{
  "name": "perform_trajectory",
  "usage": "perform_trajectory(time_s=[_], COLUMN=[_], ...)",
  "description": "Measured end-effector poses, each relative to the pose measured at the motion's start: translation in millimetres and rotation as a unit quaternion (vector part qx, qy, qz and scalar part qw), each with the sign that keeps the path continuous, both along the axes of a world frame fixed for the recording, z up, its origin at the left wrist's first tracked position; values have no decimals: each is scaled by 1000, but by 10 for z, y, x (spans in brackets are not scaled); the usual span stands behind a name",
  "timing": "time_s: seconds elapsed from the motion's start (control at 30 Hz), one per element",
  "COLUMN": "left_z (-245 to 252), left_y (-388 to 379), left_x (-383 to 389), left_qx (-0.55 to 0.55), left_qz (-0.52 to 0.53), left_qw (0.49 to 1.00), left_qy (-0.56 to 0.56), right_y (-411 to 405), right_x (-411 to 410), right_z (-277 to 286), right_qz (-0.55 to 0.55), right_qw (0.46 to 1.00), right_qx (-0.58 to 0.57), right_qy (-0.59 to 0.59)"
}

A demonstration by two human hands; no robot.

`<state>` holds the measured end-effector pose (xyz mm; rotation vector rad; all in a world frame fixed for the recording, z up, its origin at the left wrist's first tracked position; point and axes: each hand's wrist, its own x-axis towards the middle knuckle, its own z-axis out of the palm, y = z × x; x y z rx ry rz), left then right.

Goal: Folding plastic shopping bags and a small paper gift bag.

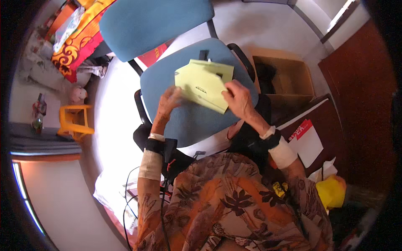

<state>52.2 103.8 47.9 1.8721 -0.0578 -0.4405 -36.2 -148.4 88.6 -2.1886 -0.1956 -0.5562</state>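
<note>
My right hand (240, 98) pinches the right edge of a pale yellow-green sheet of folded paper or card (198, 84), which bears small dark print. My left hand (169, 102) is at its lower left edge, blurred, and whether its fingers grip the sheet cannot be made out. Behind it a second piece of the same colour (227, 71) shows, partly covered. Both are over the blue padded seat (194, 125) of an office chair. A small black object (203, 55) lies on the seat just beyond the paper.
Black armrests (241, 59) flank the seat, with the blue backrest (154, 25) beyond. An open cardboard box (292, 75) with something dark inside stands right. Nearer right is a white-and-red packet (306, 142) on a dark surface. A yellow stool (75, 120) stands left; black cables (125, 204) hang beside me.
</note>
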Motion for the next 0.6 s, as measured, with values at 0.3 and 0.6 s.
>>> perform_trajectory(time_s=[0.3, 0.6], left_z=[13, -157], left_y=[371, 486], left_x=[-225, -265], left_qx=[-361, -185], left_qz=[84, 127], left_qw=[920, 974], left_qy=[124, 37], right_y=[818, 694], right_x=[-160, 396], right_z=[-335, -219], right_qz=[300, 164], right_qw=[912, 941], right_qx=[-274, -287], right_qy=[-57, -71])
